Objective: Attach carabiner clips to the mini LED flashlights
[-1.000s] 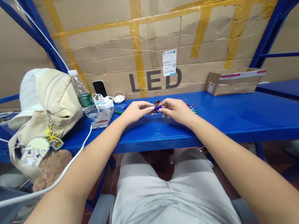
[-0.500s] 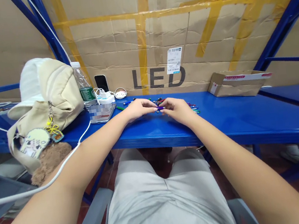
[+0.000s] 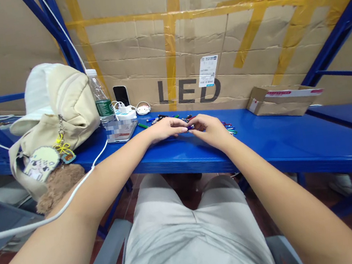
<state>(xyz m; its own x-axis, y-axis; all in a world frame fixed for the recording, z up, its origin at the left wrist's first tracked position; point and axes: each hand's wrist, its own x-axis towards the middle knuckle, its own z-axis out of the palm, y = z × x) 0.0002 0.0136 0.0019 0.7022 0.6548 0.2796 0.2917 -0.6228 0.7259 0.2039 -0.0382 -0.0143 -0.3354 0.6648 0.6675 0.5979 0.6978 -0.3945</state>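
Observation:
My left hand (image 3: 166,129) and my right hand (image 3: 209,129) meet over the blue shelf (image 3: 282,139), fingertips pinched together on a small purple clip (image 3: 190,127). Both hands are closed on it from either side. Behind and beside them lie several small coloured clips (image 3: 229,128) and pens (image 3: 153,120) scattered on the shelf. The clip's exact shape is too small to make out.
A cream bag (image 3: 62,113) with keychain charms, a water bottle (image 3: 103,103), a phone (image 3: 121,132) and chargers with a white cable stand at the left. A flat cardboard box (image 3: 281,99) lies at the right. Taped cardboard marked LED forms the back wall.
The purple clip is now almost covered as my fingertips have drawn closer together. The view has shifted slightly; both hands stay at the same place on the shelf.

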